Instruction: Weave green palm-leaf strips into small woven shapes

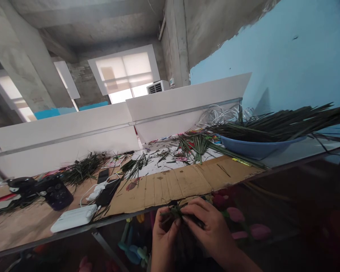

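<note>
Both hands meet just in front of the table's near edge. Pinched between them is a small piece of green leaf strips (175, 212), with short ends sticking out at the top. My left hand (164, 232) has its thumb and fingers closed around the left side. From the right, my right hand (205, 223) grips the same strips, thumb and fingertips pressed together. How the strips are folded or woven is too small and dark to make out. Right beyond the hands lies a flattened cardboard sheet (170, 189) with a few loose leaf bits on it.
A blue basin (257, 147) heaped with long green leaves (272, 122) stands at the right. Cut leaf strips (198, 147) and scraps lie mid-table. Further left are another leaf pile (82, 168), a white power bank (73, 218), a cable and a dark mug-like object (55, 192). White partitions (187, 100) rise behind.
</note>
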{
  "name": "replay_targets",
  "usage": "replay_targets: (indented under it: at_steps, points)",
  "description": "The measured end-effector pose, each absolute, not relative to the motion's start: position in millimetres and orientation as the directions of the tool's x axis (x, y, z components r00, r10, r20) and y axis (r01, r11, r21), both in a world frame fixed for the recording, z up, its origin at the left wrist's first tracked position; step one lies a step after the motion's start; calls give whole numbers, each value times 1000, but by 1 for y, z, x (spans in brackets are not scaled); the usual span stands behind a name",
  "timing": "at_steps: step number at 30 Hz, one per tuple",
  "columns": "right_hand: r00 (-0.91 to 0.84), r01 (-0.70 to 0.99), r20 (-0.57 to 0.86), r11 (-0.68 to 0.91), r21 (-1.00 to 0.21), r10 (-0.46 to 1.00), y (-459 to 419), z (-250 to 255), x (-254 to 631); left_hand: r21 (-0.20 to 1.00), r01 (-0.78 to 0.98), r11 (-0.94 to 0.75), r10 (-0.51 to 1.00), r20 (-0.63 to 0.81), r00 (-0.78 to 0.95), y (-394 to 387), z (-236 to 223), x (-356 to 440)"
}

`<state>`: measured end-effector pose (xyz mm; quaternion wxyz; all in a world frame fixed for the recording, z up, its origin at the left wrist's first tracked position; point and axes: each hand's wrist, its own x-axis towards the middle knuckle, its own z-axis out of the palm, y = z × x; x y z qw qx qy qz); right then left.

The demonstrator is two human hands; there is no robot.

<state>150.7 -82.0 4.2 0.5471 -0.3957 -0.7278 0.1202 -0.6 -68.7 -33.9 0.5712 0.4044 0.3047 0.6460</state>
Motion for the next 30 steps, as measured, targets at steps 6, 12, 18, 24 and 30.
replay_targets:
  at_steps: [6, 12, 18, 24, 30]
  points:
    - [-152, 457, 697, 675, -579, 701, -82, 14, 156, 859, -489, -153, 988, 151, -44, -74, -23, 1]
    - [-171, 477, 715, 692, -542, 678, -82, 12, 156, 854, -499, -146, 989, 129, -68, -76, -21, 2]
    - [-205, 493, 721, 706, -508, 662, -83, 13, 157, 871, -469, -150, 989, 134, -66, -76, -22, 0]
    - [-176, 475, 718, 697, -537, 673, -83, 11, 156, 871, -462, -170, 985, 150, -80, -76, -20, 2]
    - [-194, 487, 718, 701, -521, 668, -83, 10, 155, 860, -479, -175, 984, 134, -119, -78, -20, 6]
